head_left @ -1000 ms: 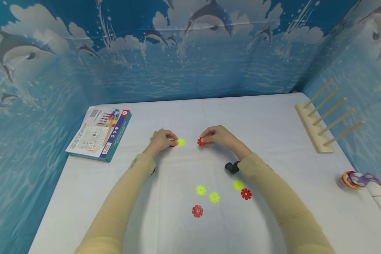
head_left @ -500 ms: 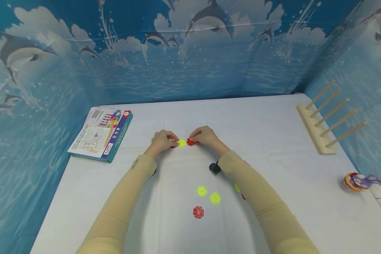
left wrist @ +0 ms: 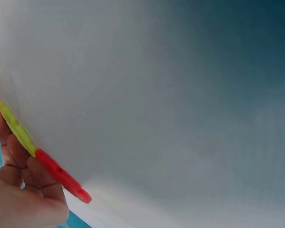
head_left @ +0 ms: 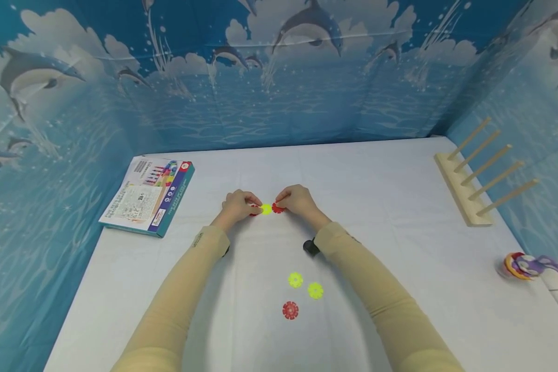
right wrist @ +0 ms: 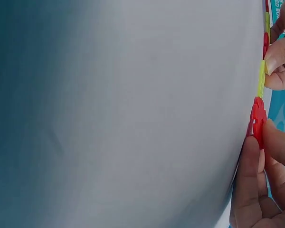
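My left hand (head_left: 236, 205) pinches a chain of flat, notched plastic discs, red and yellow by turns. In the left wrist view a yellow disc (left wrist: 18, 130) and a red disc (left wrist: 61, 175) of the chain lie against its fingers. Beyond its fingertips sticks out the yellow end disc (right wrist: 261, 78). My right hand (head_left: 299, 200) pinches a red snowflake disc (right wrist: 258, 116) between thumb and fingers. Edge-on in the right wrist view, this red disc meets the edge of the yellow end disc. Both hands are close over the white table.
Nearer me lie two yellow discs (head_left: 295, 280) and a red disc (head_left: 290, 310). A flat toy box (head_left: 144, 196) is at the left. On the right stand a wooden peg rack (head_left: 462, 188) and a small purple-topped container (head_left: 523, 266). A dolphin-print curtain (head_left: 279, 113) surrounds the table (head_left: 376, 175).
My right hand has moved left, bringing its red disc up to the yellow end disc. The right sleeve now covers a yellow and a red disc. My left hand has hardly moved.
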Available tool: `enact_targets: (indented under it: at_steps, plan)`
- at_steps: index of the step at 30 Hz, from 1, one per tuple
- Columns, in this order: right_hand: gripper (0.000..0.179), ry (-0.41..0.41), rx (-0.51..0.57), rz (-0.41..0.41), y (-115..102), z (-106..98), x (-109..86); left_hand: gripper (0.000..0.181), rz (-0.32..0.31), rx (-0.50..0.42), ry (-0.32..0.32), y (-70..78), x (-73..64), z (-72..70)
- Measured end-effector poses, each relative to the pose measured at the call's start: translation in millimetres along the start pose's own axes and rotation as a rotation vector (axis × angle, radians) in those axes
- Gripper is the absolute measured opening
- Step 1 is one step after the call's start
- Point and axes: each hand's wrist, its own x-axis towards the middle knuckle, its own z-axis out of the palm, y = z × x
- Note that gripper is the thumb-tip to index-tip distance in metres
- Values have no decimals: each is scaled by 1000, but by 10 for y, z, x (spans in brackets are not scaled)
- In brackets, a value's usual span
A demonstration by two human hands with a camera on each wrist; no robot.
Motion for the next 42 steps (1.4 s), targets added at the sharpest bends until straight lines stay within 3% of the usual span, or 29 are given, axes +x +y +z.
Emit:
enact_targets:
  at_steps: [10, 25, 42]
  plan:
    - [16, 28, -11, 23, -29, 39, -4, 17, 8, -8, -2, 15, -17, -28]
    - [14, 83, -16, -3, 18, 72, -19, 20, 9, 22, 0, 13, -7, -23]
    - [12, 84, -12, -10, 54, 85, -3, 20, 23, -2, 1, -2, -10, -22]
